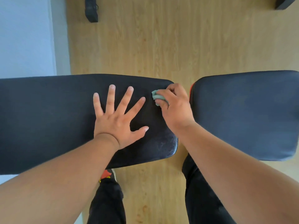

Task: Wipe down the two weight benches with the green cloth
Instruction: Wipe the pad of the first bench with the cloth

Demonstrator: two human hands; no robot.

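Two black padded weight benches lie side by side across the view. The left bench [48, 113] runs off the left edge; the right bench [246, 113] runs off the right edge and shows an orange trim on its inner end. My left hand [118, 117] rests flat on the left bench with its fingers spread. My right hand [174, 107] grips the bunched green cloth [157, 97] and holds it against the left bench near its far right corner. Most of the cloth is hidden under my fingers.
A narrow strip of wooden floor [184, 68] separates the benches. My legs in dark trousers [106, 199] stand on the floor below the benches. Two black feet of equipment [91, 10] sit on the floor at the top. A pale wall [24, 38] is at the left.
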